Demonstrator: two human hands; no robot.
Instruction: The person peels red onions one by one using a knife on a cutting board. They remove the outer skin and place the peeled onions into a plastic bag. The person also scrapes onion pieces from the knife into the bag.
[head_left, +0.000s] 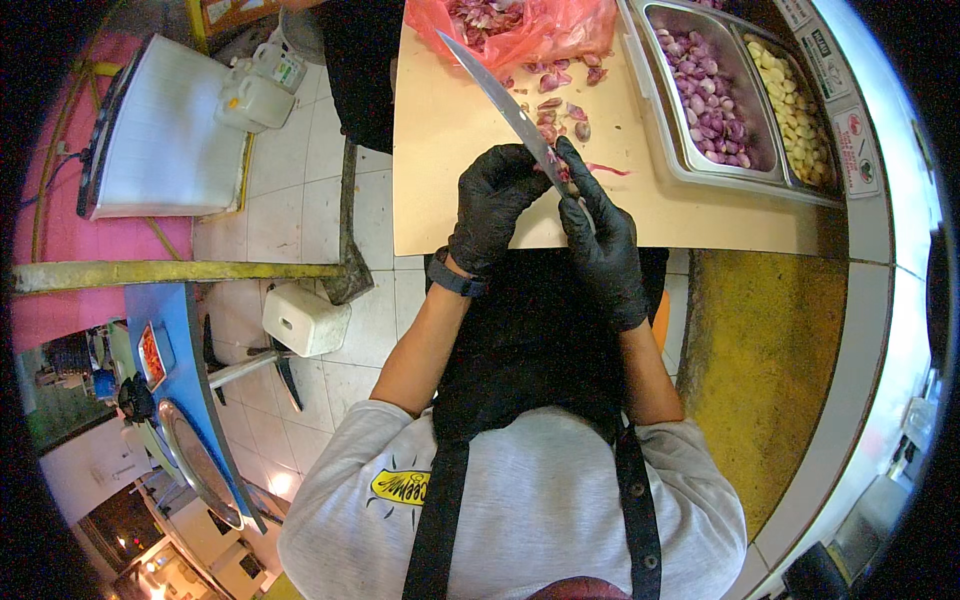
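My right hand (606, 236), in a black glove, grips a long kitchen knife (504, 103) by its handle. The blade slants up and left, away from me. My left hand (496, 206), also gloved, pinches close against the blade. Between the hands shows a small reddish shallot (564, 171), mostly hidden by fingers and steel. Both hands are above the near edge of a pale tabletop (442, 165). Beyond them lie loose shallot skins (549, 112) and a small shallot (583, 131). A red plastic bag (540, 45) with more shallots or skins stands open at the far side.
On the right, a clear plastic tub (660, 169) holds metal pans, one with peeled shallots (709, 105), another with peeled garlic cloves (784, 90). A person in dark clothing (360, 75) is at the table's left. A white stool (304, 319) and plastic jugs (259, 101) stand on the tiled floor.
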